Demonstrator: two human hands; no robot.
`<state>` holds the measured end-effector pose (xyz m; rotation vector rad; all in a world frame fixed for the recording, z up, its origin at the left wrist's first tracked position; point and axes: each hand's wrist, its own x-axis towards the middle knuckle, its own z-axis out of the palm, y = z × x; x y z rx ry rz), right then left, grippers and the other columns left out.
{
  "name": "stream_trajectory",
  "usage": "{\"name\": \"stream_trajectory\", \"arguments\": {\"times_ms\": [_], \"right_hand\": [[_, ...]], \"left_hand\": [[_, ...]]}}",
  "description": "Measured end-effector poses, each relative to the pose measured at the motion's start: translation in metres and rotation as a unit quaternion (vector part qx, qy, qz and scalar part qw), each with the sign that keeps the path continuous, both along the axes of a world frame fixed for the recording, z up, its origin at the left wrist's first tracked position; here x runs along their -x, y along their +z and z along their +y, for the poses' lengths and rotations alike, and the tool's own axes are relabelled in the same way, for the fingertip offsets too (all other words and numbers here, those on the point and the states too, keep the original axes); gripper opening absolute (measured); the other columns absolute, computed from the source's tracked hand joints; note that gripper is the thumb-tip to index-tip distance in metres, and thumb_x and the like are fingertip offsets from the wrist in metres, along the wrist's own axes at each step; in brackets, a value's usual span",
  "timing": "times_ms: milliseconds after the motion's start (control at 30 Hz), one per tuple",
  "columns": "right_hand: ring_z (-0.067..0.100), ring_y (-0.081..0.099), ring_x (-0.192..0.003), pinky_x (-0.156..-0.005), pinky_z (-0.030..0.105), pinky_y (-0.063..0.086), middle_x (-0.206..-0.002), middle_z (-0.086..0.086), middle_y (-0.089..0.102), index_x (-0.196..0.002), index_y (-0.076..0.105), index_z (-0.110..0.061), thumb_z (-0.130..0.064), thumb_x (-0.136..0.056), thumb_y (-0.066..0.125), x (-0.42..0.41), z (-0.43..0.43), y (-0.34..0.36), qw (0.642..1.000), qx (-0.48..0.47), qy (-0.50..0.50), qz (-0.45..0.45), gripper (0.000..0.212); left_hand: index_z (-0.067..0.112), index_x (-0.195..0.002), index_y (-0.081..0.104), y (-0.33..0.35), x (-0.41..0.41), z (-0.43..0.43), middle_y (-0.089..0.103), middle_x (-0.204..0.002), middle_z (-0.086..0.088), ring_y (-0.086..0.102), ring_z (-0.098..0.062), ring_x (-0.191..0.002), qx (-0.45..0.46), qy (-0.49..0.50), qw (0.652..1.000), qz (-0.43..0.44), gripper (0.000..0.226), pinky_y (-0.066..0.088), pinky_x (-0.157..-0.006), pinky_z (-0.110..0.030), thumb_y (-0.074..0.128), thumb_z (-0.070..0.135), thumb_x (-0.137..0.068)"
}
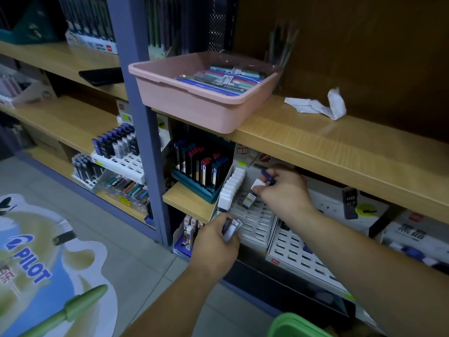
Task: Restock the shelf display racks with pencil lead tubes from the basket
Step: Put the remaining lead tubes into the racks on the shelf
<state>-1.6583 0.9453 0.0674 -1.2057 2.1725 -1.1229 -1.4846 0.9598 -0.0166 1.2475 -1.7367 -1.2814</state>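
A person stands at a stationery shelf, both bare arms reaching toward a white slotted display rack (255, 222) that slopes on a lower shelf.

The right hand (281, 190) hovers over the rack's upper rows, fingers curled. It pinches a white-capped pencil lead tube (258, 184) between thumb and fingertips, and a purple tube (267, 176) sticks out behind the fingers. Just below that hand, one labelled tube (249, 200) stands in a slot of the rack. A row of white tubes (233, 186) fills the rack's left column.

The left hand (213, 244) is at the rack's lower left corner, fingers wrapped around a small bundle of tubes (232, 228).

To the right of the rack lies a second white rack (298, 251), mostly unfilled. To its left, a teal rack (201, 166) holds dark tubes. On the wooden shelf (340, 147) above the rack sit a pink tray (194, 105) of pens and a crumpled paper (318, 105). Below the rack, at the picture's bottom edge, the rim of a green basket (294, 324) shows.
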Motion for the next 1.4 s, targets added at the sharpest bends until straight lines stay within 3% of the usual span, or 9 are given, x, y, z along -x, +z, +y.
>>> {"name": "stream_trajectory", "arguments": {"times_ms": [200, 367, 467, 600, 733, 933, 1133, 1400], "right_hand": [[0.017, 0.062, -0.077, -0.08, 0.029, 0.051, -0.079, -0.008, 0.065, -0.082, 0.067, -0.022, -0.019, -0.087, 0.076, 0.005, 0.013, 0.004, 0.999, 0.012, -0.003, -0.05, 0.011], [0.018, 0.066, -0.071, -0.079, 0.037, 0.056, -0.073, -0.006, 0.068, -0.079, 0.066, -0.022, -0.024, -0.086, 0.076, 0.005, 0.018, -0.003, 1.0, 0.02, 0.0, 0.007, 0.013], [0.015, 0.061, -0.063, -0.073, 0.036, 0.055, -0.067, -0.007, 0.064, -0.076, 0.063, -0.021, -0.023, -0.085, 0.076, 0.002, 0.016, -0.004, 0.999, 0.029, -0.005, 0.014, 0.016], [0.019, 0.064, -0.071, -0.073, 0.036, 0.054, -0.072, -0.007, 0.066, -0.079, 0.061, -0.023, -0.026, -0.086, 0.076, -0.008, 0.018, -0.007, 0.999, 0.043, -0.012, 0.028, 0.017], [0.021, 0.065, -0.069, -0.073, 0.039, 0.058, -0.068, -0.008, 0.064, -0.077, 0.058, -0.028, -0.029, -0.084, 0.076, -0.016, 0.02, -0.008, 0.997, 0.038, -0.004, 0.061, 0.019], [0.022, 0.061, -0.065, -0.069, 0.044, 0.058, -0.062, -0.008, 0.059, -0.08, 0.055, -0.032, -0.027, -0.084, 0.071, -0.021, 0.021, -0.006, 0.995, 0.036, 0.021, 0.094, 0.018], [0.023, 0.063, -0.067, -0.069, 0.045, 0.058, -0.066, -0.006, 0.063, -0.082, 0.054, -0.024, -0.027, -0.083, 0.072, -0.018, 0.026, -0.01, 0.991, 0.027, 0.032, 0.131, 0.018], [0.021, 0.061, -0.073, -0.066, 0.036, 0.053, -0.074, -0.01, 0.062, -0.082, 0.053, -0.028, -0.028, -0.092, 0.071, -0.018, 0.029, -0.006, 0.985, 0.045, -0.01, 0.164, 0.021]], "left_hand": [[0.038, -0.088, 0.06, -0.003, -0.008, 0.002, 0.067, -0.077, 0.017, 0.063, -0.004, -0.067, 0.04, 0.007, 0.999, -0.028, 0.024, 0.045, -0.056, -0.017, 0.067, 0.018, -0.097], [0.028, -0.093, 0.061, 0.003, -0.022, 0.013, 0.06, -0.087, 0.037, 0.06, 0.009, -0.084, 0.068, 0.01, 0.997, -0.025, 0.018, 0.048, -0.064, -0.011, 0.066, 0.011, -0.098], [0.028, -0.088, 0.059, 0.007, -0.028, 0.021, 0.056, -0.088, 0.045, 0.059, 0.012, -0.084, 0.064, -0.002, 0.998, -0.02, 0.024, 0.047, -0.064, -0.008, 0.066, 0.007, -0.098], [0.029, -0.087, 0.06, 0.008, -0.034, 0.026, 0.059, -0.09, 0.041, 0.06, 0.01, -0.085, 0.065, -0.002, 0.998, -0.014, 0.025, 0.047, -0.064, -0.009, 0.068, 0.008, -0.097], [0.029, -0.086, 0.06, 0.008, -0.038, 0.025, 0.061, -0.084, 0.036, 0.059, 0.008, -0.077, 0.064, -0.002, 0.997, -0.032, 0.022, 0.045, -0.058, -0.011, 0.067, 0.011, -0.097], [0.031, -0.088, 0.062, 0.005, -0.04, 0.025, 0.061, -0.089, 0.034, 0.061, 0.007, -0.081, 0.05, -0.004, 0.998, -0.03, 0.019, 0.047, -0.059, -0.012, 0.068, 0.015, -0.097], [0.03, -0.09, 0.063, 0.001, -0.039, 0.023, 0.063, -0.086, 0.031, 0.06, 0.007, -0.08, 0.043, -0.01, 0.999, -0.022, 0.019, 0.046, -0.062, -0.01, 0.069, 0.012, -0.095], [0.03, -0.09, 0.062, -0.003, -0.035, 0.022, 0.064, -0.085, 0.026, 0.063, -0.002, -0.078, 0.04, -0.011, 0.999, -0.019, 0.017, 0.047, -0.062, -0.014, 0.07, 0.016, -0.094]]}}
